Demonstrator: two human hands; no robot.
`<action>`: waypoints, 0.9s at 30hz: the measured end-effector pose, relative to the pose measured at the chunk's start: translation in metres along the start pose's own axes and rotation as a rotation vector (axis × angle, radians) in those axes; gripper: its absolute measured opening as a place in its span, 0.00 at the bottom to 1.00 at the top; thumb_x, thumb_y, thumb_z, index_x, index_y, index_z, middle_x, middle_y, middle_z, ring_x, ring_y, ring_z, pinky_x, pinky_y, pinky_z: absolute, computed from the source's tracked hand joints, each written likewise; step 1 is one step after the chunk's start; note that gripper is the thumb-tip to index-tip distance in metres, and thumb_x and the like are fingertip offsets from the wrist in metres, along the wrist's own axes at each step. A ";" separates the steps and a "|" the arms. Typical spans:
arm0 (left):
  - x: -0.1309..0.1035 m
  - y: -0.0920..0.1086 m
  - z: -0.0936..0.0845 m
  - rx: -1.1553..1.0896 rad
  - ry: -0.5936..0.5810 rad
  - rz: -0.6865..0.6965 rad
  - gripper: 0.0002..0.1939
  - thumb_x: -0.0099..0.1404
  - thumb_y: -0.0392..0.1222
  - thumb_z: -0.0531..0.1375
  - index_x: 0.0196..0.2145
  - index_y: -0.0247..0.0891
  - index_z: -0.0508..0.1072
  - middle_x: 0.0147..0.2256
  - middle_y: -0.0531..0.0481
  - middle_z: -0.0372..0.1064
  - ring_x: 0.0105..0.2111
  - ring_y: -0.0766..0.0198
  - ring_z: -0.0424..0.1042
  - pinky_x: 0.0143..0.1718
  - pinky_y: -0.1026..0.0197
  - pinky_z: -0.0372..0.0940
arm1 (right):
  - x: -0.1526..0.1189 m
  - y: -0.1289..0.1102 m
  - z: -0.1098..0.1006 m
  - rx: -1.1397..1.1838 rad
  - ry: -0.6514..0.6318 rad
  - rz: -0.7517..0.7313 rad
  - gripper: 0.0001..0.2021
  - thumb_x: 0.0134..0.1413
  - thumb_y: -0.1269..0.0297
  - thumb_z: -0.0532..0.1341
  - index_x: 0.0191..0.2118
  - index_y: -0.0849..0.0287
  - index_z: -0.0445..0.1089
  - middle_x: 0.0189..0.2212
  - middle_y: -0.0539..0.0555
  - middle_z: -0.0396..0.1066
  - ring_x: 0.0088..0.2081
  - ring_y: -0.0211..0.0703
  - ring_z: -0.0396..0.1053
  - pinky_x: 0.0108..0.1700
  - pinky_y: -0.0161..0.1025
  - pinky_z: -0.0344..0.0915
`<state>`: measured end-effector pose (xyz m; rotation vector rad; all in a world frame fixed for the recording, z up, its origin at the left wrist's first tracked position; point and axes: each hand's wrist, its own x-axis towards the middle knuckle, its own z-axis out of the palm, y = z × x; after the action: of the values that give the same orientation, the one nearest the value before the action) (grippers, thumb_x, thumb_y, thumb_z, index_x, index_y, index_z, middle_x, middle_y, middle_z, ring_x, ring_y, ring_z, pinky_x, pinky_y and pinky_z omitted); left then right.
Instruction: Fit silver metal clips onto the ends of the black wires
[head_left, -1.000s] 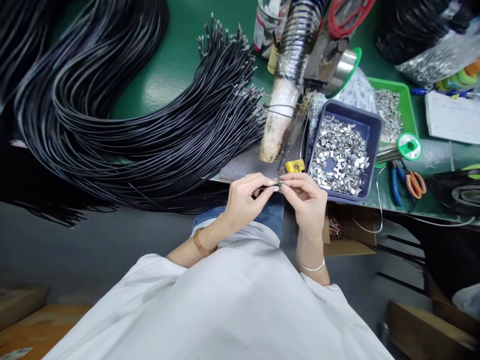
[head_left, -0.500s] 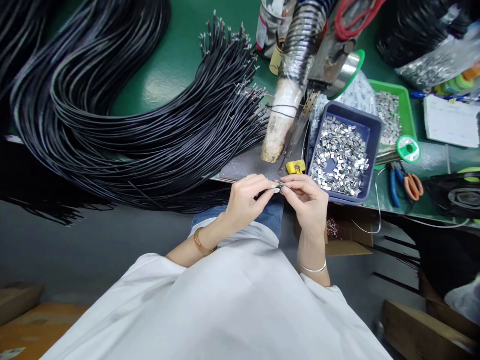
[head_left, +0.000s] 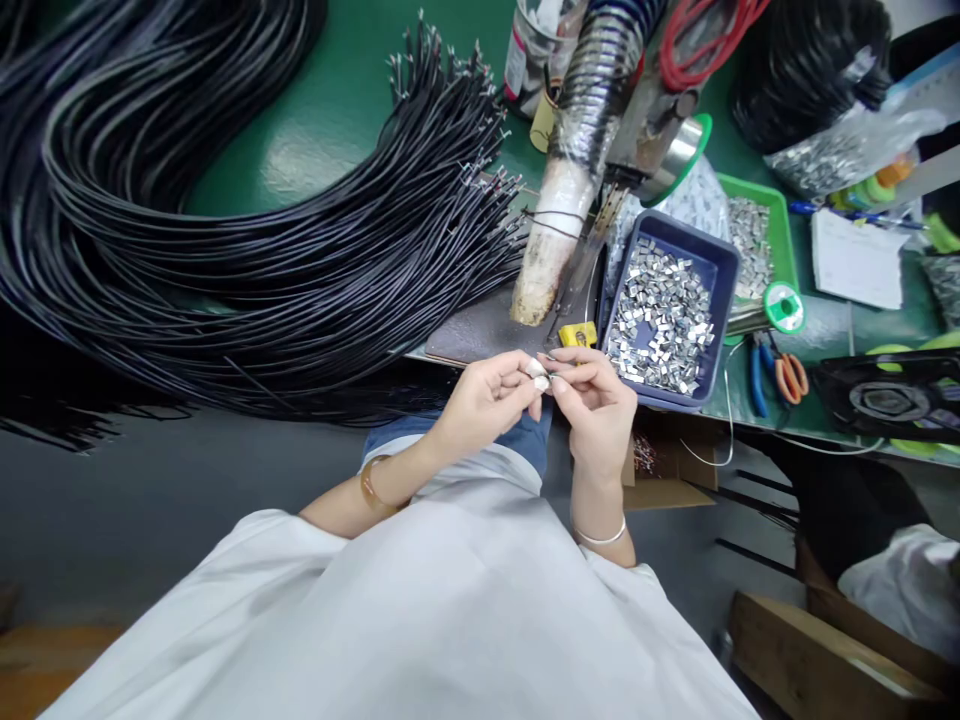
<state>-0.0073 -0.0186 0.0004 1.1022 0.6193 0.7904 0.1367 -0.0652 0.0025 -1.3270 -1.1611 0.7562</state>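
My left hand (head_left: 495, 392) and my right hand (head_left: 598, 402) meet fingertip to fingertip at the bench's front edge, above my lap. Both are closed in a pinch around something tiny, partly dark and shiny; the fingers cover most of it, so I cannot make out its kind. To the left lies a thick bundle of black cables (head_left: 300, 265) with stripped wire ends. Just right of my right hand is a dark blue tray (head_left: 724, 275) holding small metal shells (head_left: 660, 320). A yellow block (head_left: 577, 335) sits just beyond my fingers.
A flexible duct (head_left: 555, 235) wrapped in plastic reaches down above the hands, beside a soldering-type metal fixture (head_left: 589, 255). Farther right are a green tray (head_left: 780, 235), a solder spool (head_left: 784, 307), pliers (head_left: 759, 375) and a white pad (head_left: 859, 258). A cardboard box (head_left: 671, 492) stands below the bench.
The view has shifted, so the bench things appear farther left. My fingers have shifted slightly around the small piece, with the left fingertips curled more; both hands stay pinched together.
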 end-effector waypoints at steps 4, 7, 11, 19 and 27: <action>0.008 0.000 -0.005 -0.208 0.011 -0.121 0.19 0.58 0.55 0.69 0.31 0.36 0.71 0.18 0.56 0.67 0.14 0.76 0.52 0.14 0.68 0.45 | -0.001 -0.003 0.006 -0.161 0.079 -0.075 0.02 0.59 0.65 0.65 0.35 0.55 0.75 0.43 0.53 0.75 0.46 0.42 0.78 0.45 0.40 0.78; 0.011 -0.002 -0.007 -0.177 0.092 -0.078 0.16 0.57 0.51 0.70 0.31 0.34 0.77 0.17 0.56 0.65 0.17 0.74 0.57 0.17 0.68 0.50 | 0.000 -0.004 0.004 -0.235 0.181 -0.155 0.04 0.63 0.64 0.61 0.39 0.53 0.73 0.43 0.54 0.76 0.46 0.44 0.78 0.45 0.44 0.79; 0.015 -0.004 -0.006 -0.151 0.174 -0.022 0.11 0.53 0.45 0.72 0.28 0.35 0.80 0.23 0.52 0.72 0.22 0.72 0.65 0.23 0.67 0.60 | -0.001 -0.004 -0.001 -0.297 0.239 -0.367 0.08 0.65 0.69 0.57 0.45 0.49 0.71 0.43 0.52 0.78 0.45 0.43 0.79 0.43 0.45 0.79; 0.019 -0.004 -0.009 -0.090 0.176 0.025 0.06 0.54 0.40 0.70 0.27 0.35 0.79 0.24 0.52 0.74 0.24 0.70 0.69 0.28 0.67 0.65 | -0.001 0.005 -0.003 -0.398 0.159 -0.393 0.05 0.62 0.68 0.61 0.41 0.50 0.71 0.39 0.51 0.79 0.42 0.43 0.79 0.41 0.44 0.78; 0.023 -0.005 -0.011 -0.085 0.214 0.040 0.11 0.54 0.46 0.72 0.29 0.35 0.81 0.29 0.49 0.79 0.29 0.66 0.75 0.34 0.64 0.72 | 0.006 0.010 -0.003 -0.497 0.111 -0.473 0.06 0.59 0.70 0.63 0.39 0.50 0.71 0.40 0.50 0.80 0.43 0.44 0.79 0.47 0.46 0.77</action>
<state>-0.0010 0.0051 -0.0097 0.9618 0.7384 0.9691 0.1429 -0.0588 -0.0060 -1.3882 -1.5562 0.0453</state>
